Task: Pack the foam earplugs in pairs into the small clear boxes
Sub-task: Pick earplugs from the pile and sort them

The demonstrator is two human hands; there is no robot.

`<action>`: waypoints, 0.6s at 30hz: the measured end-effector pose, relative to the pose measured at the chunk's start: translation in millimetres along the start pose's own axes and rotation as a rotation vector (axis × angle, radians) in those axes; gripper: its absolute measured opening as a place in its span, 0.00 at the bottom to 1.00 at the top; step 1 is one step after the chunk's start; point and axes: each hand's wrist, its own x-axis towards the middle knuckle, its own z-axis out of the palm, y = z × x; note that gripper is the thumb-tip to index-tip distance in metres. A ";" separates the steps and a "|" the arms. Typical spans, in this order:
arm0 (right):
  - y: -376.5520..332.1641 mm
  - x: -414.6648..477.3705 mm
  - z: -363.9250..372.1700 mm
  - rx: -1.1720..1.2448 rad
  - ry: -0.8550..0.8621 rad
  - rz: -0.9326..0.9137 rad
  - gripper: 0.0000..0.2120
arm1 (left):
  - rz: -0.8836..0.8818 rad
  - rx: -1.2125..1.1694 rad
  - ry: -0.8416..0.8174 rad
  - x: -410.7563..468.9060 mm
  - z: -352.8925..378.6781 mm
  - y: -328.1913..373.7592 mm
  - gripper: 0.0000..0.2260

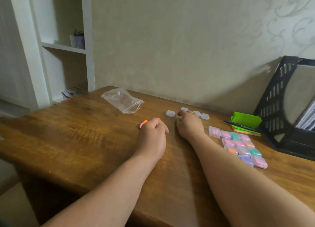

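My left hand rests on the wooden table with its fingers curled; an orange and a pink foam earplug stick out at its left side. My right hand lies further back among several empty small clear boxes, its fingertips on one small clear box. Whether it grips that box is not clear. To the right, several filled boxes with pink, green, orange and purple earplugs lie in rows.
An empty clear zip bag lies at the back of the table. At the right stand a green sticky-note pad with a black pen and a black file rack. A white shelf unit stands at the left.
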 end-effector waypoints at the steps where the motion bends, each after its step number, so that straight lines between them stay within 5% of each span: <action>1: -1.0 -4.9 -1.5 0.025 0.018 0.012 0.17 | 0.001 0.010 -0.009 -1.2 -0.3 1.3 0.15; 6: -5.6 -47.9 -21.8 0.171 -0.040 0.003 0.21 | 0.002 0.004 -0.053 -9.8 -3.6 8.6 0.14; 13: 1.8 -107.4 -47.3 0.810 -0.015 0.005 0.18 | 0.068 0.096 -0.149 -12.1 -3.7 9.0 0.08; 18: 3.0 -113.6 -55.2 0.962 -0.087 -0.090 0.18 | 0.118 0.179 -0.232 -9.6 -1.7 3.4 0.12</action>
